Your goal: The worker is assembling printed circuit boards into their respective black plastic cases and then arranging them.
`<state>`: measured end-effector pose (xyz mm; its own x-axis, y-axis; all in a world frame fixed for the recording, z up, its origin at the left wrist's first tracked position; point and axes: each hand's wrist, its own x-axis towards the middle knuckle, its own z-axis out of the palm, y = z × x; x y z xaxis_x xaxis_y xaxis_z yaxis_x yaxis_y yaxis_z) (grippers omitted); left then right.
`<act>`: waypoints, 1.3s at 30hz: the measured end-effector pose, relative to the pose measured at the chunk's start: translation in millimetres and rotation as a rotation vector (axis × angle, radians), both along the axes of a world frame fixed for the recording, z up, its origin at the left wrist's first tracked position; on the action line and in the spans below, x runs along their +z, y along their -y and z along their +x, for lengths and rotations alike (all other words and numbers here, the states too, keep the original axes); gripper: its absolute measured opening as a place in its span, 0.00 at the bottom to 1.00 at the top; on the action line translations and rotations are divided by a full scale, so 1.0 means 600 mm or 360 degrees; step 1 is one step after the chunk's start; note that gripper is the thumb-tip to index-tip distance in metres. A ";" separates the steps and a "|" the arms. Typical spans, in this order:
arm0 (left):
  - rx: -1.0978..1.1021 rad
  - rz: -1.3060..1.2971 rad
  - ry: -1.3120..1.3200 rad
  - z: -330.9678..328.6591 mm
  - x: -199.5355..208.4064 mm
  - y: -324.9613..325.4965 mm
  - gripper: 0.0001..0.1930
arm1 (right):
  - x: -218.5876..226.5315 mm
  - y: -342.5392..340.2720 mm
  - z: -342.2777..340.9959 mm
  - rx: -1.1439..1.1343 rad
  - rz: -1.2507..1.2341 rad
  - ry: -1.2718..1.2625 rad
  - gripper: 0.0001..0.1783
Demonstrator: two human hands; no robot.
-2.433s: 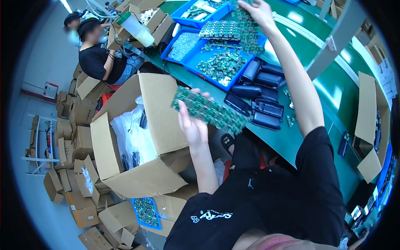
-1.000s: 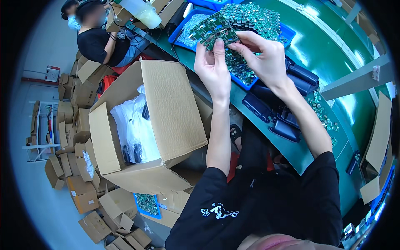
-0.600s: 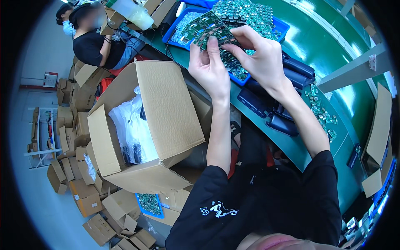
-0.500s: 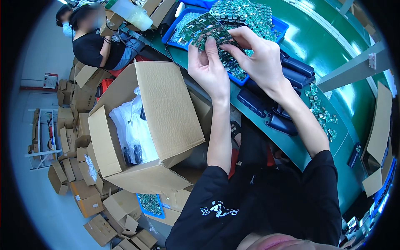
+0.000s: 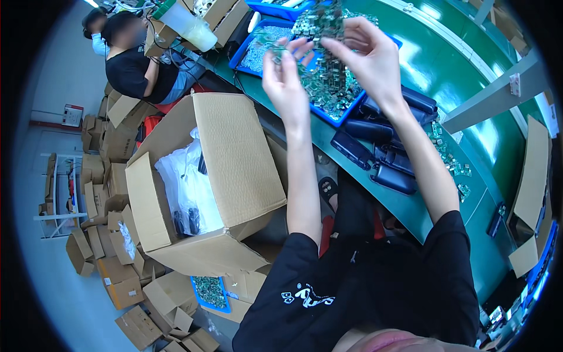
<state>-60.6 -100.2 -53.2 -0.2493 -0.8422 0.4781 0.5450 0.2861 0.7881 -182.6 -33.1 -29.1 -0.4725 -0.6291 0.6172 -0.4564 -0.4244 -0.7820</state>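
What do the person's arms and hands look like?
The left hand and right hand wear no gloves. The forearms are bare, with no watch or bracelet showing. Short black sleeves match the black shirt, which has white print.

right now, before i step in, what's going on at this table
A person in a black shirt is handling circuit boards at a blue tray of loose small boards on a green table. The right hand holds a green board panel, blurred. The left hand is close by; blur hides whether its grip has a piece. Black cases lie beside the tray, and an open cardboard box is on the person's left.
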 end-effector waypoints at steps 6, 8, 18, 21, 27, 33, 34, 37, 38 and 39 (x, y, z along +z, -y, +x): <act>0.0034 0.0105 0.0631 -0.022 -0.060 0.178 0.17 | -0.030 0.037 -0.072 0.0013 0.0189 0.0139 0.22; 0.0102 0.0088 0.0993 -0.021 -0.067 0.204 0.18 | -0.041 0.043 -0.075 0.0044 0.0223 0.0227 0.23; 0.0658 -0.0808 0.1057 -0.038 0.031 0.106 0.22 | -0.040 0.044 -0.058 0.0106 0.0316 0.0204 0.24; 0.0377 -0.0689 0.0954 -0.032 0.027 0.096 0.21 | -0.045 0.051 -0.052 0.0175 0.0307 0.0241 0.23; -0.0262 -0.0230 0.0581 -0.031 0.013 0.064 0.14 | -0.030 0.046 -0.049 0.0162 0.0147 0.0140 0.19; -0.0164 -0.0273 0.0393 -0.036 0.007 0.047 0.10 | -0.014 0.039 -0.031 -0.0012 0.0268 -0.0103 0.16; -0.0077 -0.0276 0.0361 -0.041 0.005 0.039 0.10 | -0.013 0.039 -0.031 -0.0032 0.0266 -0.0126 0.16; 0.0056 -0.0282 0.0322 -0.047 0.002 0.030 0.10 | -0.013 0.038 -0.015 -0.0094 0.0195 -0.0152 0.15; 0.0103 -0.0285 0.0313 -0.048 0.001 0.028 0.10 | -0.013 0.037 -0.012 -0.0123 0.0160 -0.0166 0.15; 0.0149 -0.0288 0.0304 -0.049 0.001 0.026 0.10 | -0.013 0.036 -0.011 -0.0123 0.0160 -0.0163 0.15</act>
